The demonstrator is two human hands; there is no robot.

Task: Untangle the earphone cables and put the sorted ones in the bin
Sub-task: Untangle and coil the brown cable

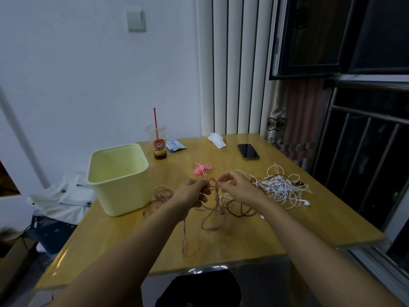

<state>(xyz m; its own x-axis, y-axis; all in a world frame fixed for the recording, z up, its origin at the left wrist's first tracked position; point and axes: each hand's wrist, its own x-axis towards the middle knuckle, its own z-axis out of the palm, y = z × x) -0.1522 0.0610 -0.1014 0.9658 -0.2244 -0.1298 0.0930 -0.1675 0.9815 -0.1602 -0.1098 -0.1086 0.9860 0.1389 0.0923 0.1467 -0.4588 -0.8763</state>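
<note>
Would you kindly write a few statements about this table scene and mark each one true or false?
1. The left hand and the right hand both pinch the pink cable. True.
2. The yellow bin lies tipped on its side. False: it stands upright on the table.
3. The white earphone tangle lies to the right of both hands. True.
4. The smartphone lies inside the bin. False: it lies on the table, towards the far edge, apart from the bin.
</note>
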